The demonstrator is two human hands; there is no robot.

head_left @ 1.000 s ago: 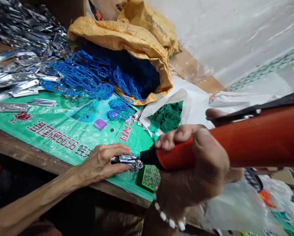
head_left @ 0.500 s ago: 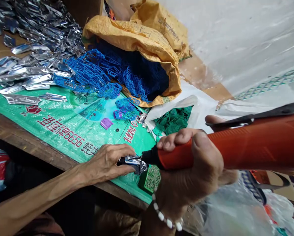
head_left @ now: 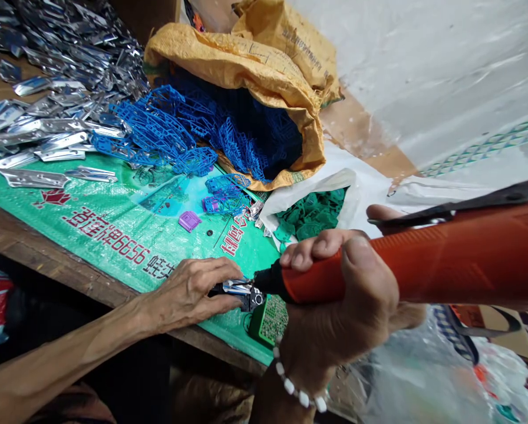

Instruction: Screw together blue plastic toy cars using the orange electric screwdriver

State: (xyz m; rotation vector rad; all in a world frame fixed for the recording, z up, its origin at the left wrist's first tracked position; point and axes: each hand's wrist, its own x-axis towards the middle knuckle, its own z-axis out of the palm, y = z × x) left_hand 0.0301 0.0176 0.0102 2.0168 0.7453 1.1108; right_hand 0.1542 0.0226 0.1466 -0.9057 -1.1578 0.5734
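Observation:
My right hand [head_left: 347,294] is wrapped round the front of a thick orange electric screwdriver [head_left: 445,259], whose black nose points left and down. Its tip meets a small black and silver assembled part [head_left: 240,292] lying on the green printed mat [head_left: 114,229] near the table's front edge. My left hand [head_left: 193,291] pinches that part from the left and holds it flat on the mat. Just below the tip sits a small green tray of screws [head_left: 270,320].
A heap of shiny metal pieces [head_left: 56,76] fills the far left. Blue plastic frames [head_left: 175,132] spill from a yellow sack [head_left: 255,65]. A white bag holds green plastic parts [head_left: 310,215]. A purple piece [head_left: 188,221] lies mid-mat. Plastic sheeting [head_left: 423,70] hangs at right.
The view has drifted slightly, so the table things sit further right than a second ago. Both hands, the part and the screwdriver keep the same hold and position.

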